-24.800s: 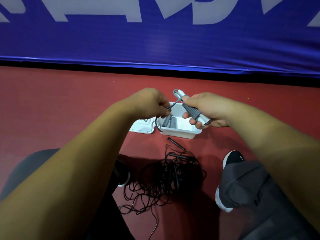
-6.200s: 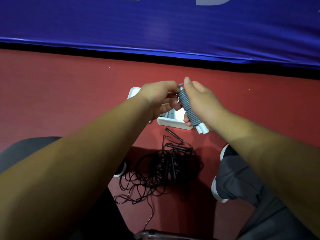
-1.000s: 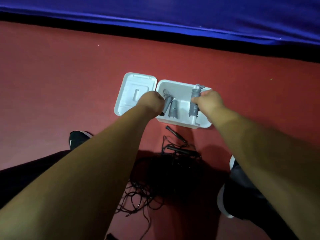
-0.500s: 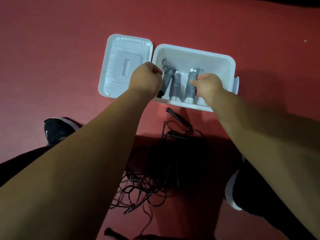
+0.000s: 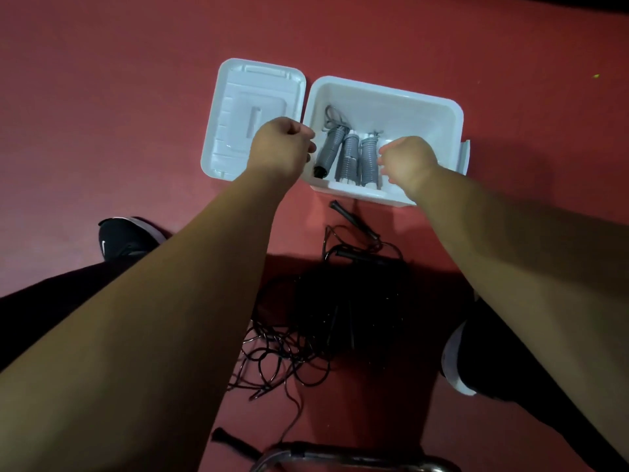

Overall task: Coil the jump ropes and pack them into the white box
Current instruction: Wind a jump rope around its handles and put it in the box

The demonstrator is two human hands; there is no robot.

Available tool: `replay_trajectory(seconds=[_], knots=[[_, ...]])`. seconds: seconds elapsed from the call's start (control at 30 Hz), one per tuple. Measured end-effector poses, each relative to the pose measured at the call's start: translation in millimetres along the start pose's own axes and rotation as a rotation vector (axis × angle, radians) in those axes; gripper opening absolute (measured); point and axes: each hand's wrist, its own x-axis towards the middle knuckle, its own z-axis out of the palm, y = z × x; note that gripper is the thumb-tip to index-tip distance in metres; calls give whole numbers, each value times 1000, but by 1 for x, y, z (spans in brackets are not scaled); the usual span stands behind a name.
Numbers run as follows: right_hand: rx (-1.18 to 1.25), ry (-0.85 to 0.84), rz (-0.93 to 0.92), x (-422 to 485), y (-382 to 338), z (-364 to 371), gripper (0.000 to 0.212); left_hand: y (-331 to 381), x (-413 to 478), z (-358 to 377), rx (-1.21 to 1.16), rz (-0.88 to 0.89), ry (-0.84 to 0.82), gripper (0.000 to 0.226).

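Observation:
The open white box (image 5: pixel 384 85) stands on the red floor and holds three coiled grey jump ropes side by side: a left one (image 5: pixel 328 151), a middle one (image 5: pixel 349 155) and a right one (image 5: pixel 369 158). My left hand (image 5: pixel 282 148) is curled at the box's left wall and seems to grip its rim. My right hand (image 5: pixel 406 158) hovers inside the box just right of the right rope, fingers loosely bent beside it, holding nothing. A tangle of black jump ropes (image 5: pixel 326 315) lies on the floor in front of the box.
The box's white lid (image 5: pixel 252 107) lies flat to its left. My black shoes sit at left (image 5: pixel 126 236) and right (image 5: pixel 456 362). A curved metal tube (image 5: pixel 340 458) and a black rope handle (image 5: pixel 228 437) are at the bottom edge.
My right hand has set the grey coiled rope down in the box beside the other two and let go. My left hand stays at the box's left wall.

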Motion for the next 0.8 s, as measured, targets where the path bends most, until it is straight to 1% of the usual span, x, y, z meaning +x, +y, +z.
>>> replay_trajectory(seconds=[0.07,0.13,0.2,0.27,0.37,0.43,0.5,0.6,0.67,0.7,0.77,0.8], knots=[[25,78,-39,-22,-5,-5,30,-7,-11,-2,-31,-26,24,21],[101,198,-84,-46,-5,-9,30,-18,-23,-2,-21,-58,40,21],[120,312,-153,-69,-3,-10,28,-31,-36,-1,85,-84,33,20],[123,345,-214,-90,-2,-9,25,-49,-47,1,218,-106,-36,19],[148,305,-296,-120,16,-4,21,-74,-61,6,412,-122,-166,28],[70,230,-314,-132,36,1,20,-82,-74,11,534,-95,-215,27],[-39,147,-291,-133,59,9,20,-89,-83,17,634,-40,-239,33],[-197,20,-160,-127,94,23,23,-96,-84,26,714,90,-293,51],[-232,-13,-72,-123,109,29,27,-99,-79,33,794,175,-370,60],[-232,-13,-59,-119,115,32,33,-99,-76,38,832,190,-412,63],[-257,-29,-100,-110,122,37,46,-96,-70,47,926,166,-480,68],[-297,-67,-125,-105,125,40,49,-95,-67,51,974,142,-507,68]])
